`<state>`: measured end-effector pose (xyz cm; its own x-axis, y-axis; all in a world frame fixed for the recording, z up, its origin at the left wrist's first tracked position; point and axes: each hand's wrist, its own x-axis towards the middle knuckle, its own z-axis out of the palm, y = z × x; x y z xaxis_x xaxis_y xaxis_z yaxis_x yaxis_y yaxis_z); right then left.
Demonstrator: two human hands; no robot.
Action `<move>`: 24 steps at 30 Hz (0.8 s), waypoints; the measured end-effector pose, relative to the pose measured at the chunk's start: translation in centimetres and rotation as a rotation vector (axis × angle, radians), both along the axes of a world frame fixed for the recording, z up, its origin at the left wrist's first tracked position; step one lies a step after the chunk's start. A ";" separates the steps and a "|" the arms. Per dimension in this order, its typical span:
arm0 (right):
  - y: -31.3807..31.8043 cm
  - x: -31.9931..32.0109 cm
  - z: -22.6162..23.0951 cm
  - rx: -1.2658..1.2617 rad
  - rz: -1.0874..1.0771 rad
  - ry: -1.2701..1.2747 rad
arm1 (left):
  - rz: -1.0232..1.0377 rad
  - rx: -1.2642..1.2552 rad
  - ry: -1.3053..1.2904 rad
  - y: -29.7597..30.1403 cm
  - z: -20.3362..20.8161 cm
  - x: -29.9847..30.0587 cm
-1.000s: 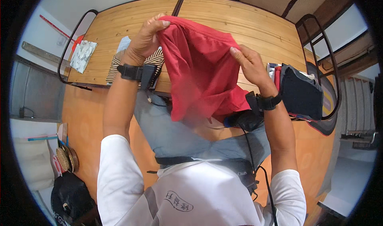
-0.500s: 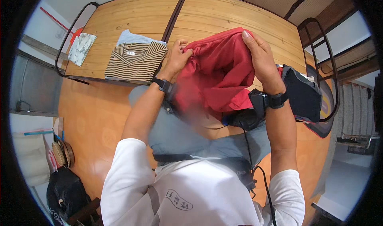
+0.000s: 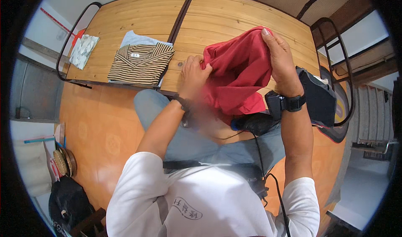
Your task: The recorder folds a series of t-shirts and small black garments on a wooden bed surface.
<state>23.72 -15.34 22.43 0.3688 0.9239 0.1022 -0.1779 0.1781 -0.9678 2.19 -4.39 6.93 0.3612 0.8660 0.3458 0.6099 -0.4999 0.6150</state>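
Between my hands a red cloth garment [image 3: 238, 69] is held up over the near edge of the bed boards, its lower part hanging in loose folds toward my lap. My left hand [image 3: 194, 73] is closed on its left edge. On the other side, my right hand [image 3: 281, 61] pinches its upper right corner, thumb uppermost. Which kind of garment it is cannot be told from the folds. A folded striped shirt [image 3: 140, 63] lies left of my left hand, partly over a light blue folded garment [image 3: 138, 38]. To the right of my right hand is a dark garment [image 3: 316, 96].
The slatted wooden bed [image 3: 234, 17] has a dark metal rail [image 3: 62, 44] at the left and another [image 3: 351, 82] at the right. A pale patterned folded cloth [image 3: 85, 50] lies near the left rail. A black cable [image 3: 259, 153] runs across my lap.
My left hand has shifted right along the red garment, narrowing the gap between my hands. The right hand has moved slightly right and up with its corner.
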 end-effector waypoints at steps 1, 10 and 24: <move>0.0 0.0 -0.1 -0.005 -0.018 -0.004 | 0.009 0.027 -0.052 -0.1 0.1 0.1; -0.5 -0.3 0.1 -0.016 -0.018 -0.012 | 0.007 -0.198 -0.002 0.0 -0.9 0.6; -3.2 7.0 0.5 -0.187 -0.205 -1.150 | 0.192 0.114 -0.298 9.6 9.3 -6.2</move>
